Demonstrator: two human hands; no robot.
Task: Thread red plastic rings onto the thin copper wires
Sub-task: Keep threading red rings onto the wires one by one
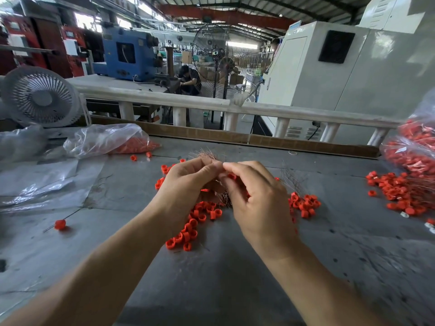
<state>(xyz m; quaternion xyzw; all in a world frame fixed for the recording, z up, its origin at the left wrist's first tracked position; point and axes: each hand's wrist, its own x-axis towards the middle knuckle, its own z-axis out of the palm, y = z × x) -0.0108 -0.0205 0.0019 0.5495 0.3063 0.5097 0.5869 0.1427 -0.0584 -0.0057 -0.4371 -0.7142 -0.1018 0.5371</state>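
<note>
Copper wires (207, 156) pinched in left hand (188, 182), red ring (231, 176) in right hand (256, 196)

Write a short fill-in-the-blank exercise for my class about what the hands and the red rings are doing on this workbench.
1. The right hand pinches a ring coloured ____.
2. The left hand holds a bundle of thin ____ wires.
3. The lone ring with a wire through it lies to the person's ____.
4. The clear plastic bag of rings lies in front of a small ____.

Missing words: red; copper; left; fan
</note>
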